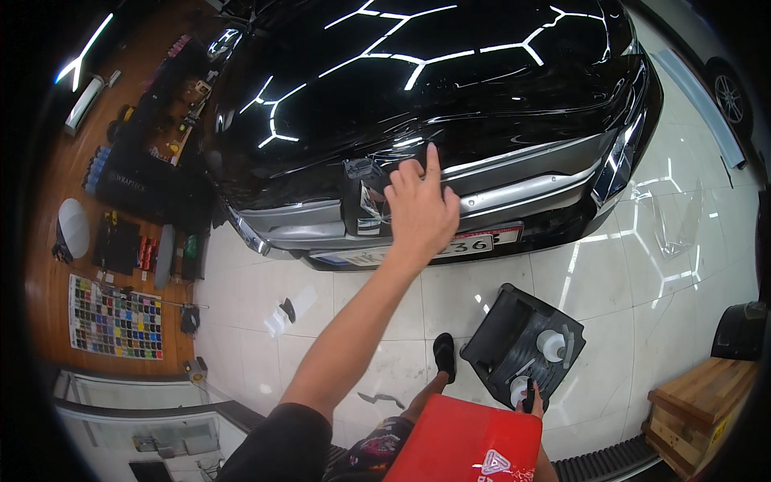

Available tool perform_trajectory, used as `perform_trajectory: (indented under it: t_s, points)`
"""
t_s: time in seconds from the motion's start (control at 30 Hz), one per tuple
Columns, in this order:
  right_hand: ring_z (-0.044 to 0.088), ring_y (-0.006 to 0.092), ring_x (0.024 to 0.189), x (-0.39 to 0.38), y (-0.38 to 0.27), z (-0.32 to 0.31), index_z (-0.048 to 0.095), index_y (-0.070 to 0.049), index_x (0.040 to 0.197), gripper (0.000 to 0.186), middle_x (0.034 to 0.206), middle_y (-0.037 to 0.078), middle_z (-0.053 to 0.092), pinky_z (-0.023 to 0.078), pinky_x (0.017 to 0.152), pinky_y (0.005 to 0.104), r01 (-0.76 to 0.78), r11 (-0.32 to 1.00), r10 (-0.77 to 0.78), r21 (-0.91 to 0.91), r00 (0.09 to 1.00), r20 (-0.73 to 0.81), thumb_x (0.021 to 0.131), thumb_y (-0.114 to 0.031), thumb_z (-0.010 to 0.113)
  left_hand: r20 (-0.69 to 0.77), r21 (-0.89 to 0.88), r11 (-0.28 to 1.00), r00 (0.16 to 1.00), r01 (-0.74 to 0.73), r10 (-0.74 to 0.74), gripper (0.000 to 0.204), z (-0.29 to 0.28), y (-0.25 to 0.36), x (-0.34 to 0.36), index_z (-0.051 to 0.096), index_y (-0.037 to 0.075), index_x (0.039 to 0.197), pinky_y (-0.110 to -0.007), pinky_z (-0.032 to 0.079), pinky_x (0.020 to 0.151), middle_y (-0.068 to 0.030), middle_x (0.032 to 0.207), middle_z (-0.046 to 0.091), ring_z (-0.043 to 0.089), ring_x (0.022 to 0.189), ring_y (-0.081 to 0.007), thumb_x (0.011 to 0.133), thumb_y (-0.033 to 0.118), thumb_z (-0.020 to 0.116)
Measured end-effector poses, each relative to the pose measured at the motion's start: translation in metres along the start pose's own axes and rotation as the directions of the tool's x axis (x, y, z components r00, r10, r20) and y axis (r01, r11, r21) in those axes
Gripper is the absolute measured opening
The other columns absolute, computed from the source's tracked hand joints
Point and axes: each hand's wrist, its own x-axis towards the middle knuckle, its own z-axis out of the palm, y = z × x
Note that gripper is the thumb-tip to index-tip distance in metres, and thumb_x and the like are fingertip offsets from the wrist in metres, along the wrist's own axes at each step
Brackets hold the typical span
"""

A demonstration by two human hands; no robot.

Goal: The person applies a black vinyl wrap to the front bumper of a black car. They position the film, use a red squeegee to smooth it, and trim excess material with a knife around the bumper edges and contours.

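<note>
My left hand [422,207] reaches up to the front of a black car [345,112]. Its index finger is stretched out and touches the bonnet's front edge, with the other fingers loosely bent and nothing held. Clear film with wrinkles and bright glints lies along that edge. Below the hand are the silver grille trim [522,193] and a number plate [474,247]. Low on the right, my right hand [536,404] closes round the black head of what looks like a white spray bottle [519,391], over a black stool [502,353]. A red panel [466,442] hides most of the right forearm.
Another white bottle [551,345] stands on the stool. Film scraps [293,312] lie on the tiled floor, and a clear sheet [671,221] is at right. A wooden crate [695,410] stands lower right. Shelves and a colour swatch chart [116,317] line the left wall.
</note>
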Motion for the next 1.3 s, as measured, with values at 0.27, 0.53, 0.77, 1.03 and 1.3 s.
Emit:
perform_trajectory:
  t_s: [0.27, 0.53, 0.77, 1.03, 1.3]
  points:
    - [0.066, 0.0384, 0.108, -0.009, 0.015, 0.001, 0.042, 0.002, 0.158, 0.073, 0.118, 0.021, 0.069, 0.052, 0.099, 0.0452, -0.069, 0.995, 0.071, 0.068, 0.997, -0.026, 0.089, -0.005, 0.066, -0.041, 0.048, 0.999, 0.999, -0.009, 0.011, 0.078, 0.015, -0.001, 0.002, 0.042, -0.006, 0.157, -0.051, 0.038, 0.094, -0.0201, 0.118, 0.049, 0.047, 0.110, -0.0366, 0.087, 0.023, 0.062]
    - [0.067, 0.0278, 0.088, 0.013, -0.006, -0.002, 0.052, 0.003, 0.150, 0.065, 0.096, 0.014, 0.069, 0.054, 0.085, 0.0382, 0.049, 0.996, -0.033, 0.075, 0.979, -0.200, 0.088, -0.004, 0.068, 0.003, -0.299, 0.881, 0.924, 0.366, -0.383, 0.067, 0.003, -0.006, -0.025, 0.048, -0.010, 0.151, -0.041, 0.046, 0.091, -0.0152, 0.110, 0.060, 0.058, 0.100, -0.0257, 0.097, 0.028, 0.064]
    - [0.059, 0.0085, 0.066, 0.009, -0.081, -0.017, 0.061, 0.001, 0.140, 0.049, 0.075, 0.000, 0.063, 0.050, 0.066, 0.0268, -0.108, 0.938, 0.142, 0.328, 0.987, -0.081, 0.092, -0.003, 0.069, 0.113, -0.797, 0.331, 0.663, 0.506, -0.740, 0.071, -0.010, 0.002, 0.011, 0.044, -0.003, 0.149, -0.033, 0.053, 0.078, -0.0099, 0.099, 0.069, 0.066, 0.081, -0.0192, 0.094, 0.026, 0.077]
    - [0.063, 0.0104, 0.071, 0.028, -0.148, -0.028, 0.067, 0.003, 0.130, 0.040, 0.088, 0.005, 0.068, 0.051, 0.068, 0.0250, 0.135, 0.947, -0.089, 0.290, 0.982, -0.164, 0.091, -0.006, 0.071, 0.470, -0.742, -0.009, 0.511, 0.670, -0.720, 0.063, -0.025, 0.024, 0.041, 0.052, -0.006, 0.137, -0.034, 0.054, 0.060, -0.0131, 0.098, 0.067, 0.068, 0.074, -0.0213, 0.091, 0.029, 0.079]
    - [0.062, 0.0114, 0.070, 0.111, -0.245, -0.040, 0.067, 0.005, 0.127, 0.036, 0.092, 0.005, 0.063, 0.054, 0.069, 0.0254, 0.203, 0.762, -0.177, 0.615, 0.979, -0.104, 0.092, -0.002, 0.067, 0.557, -0.809, -0.363, 0.407, 0.461, -0.724, 0.034, 0.003, 0.015, 0.028, 0.061, 0.005, 0.119, -0.028, 0.050, 0.055, -0.0102, 0.112, 0.061, 0.069, 0.077, -0.0204, 0.096, 0.023, 0.077]
